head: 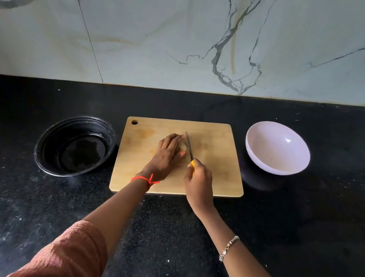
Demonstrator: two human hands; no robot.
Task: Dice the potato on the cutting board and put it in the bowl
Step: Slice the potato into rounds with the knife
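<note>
Marble-veined wall (194, 31) above black speckled counter (184, 235).

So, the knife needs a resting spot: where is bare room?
Free: right half of the light wooden cutting board, toward the white round bowl; the black stone counter before it. Crowded: mid-board, where left hand, right hand, yellow-handled knife and potato meet.

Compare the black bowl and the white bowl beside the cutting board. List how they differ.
The black bowl sits left of the cutting board; the white bowl sits right of it. The black bowl has a flat bottom and a stepped wall; the white bowl is smoothly rounded. Both stand on the dark counter and look empty.
</note>
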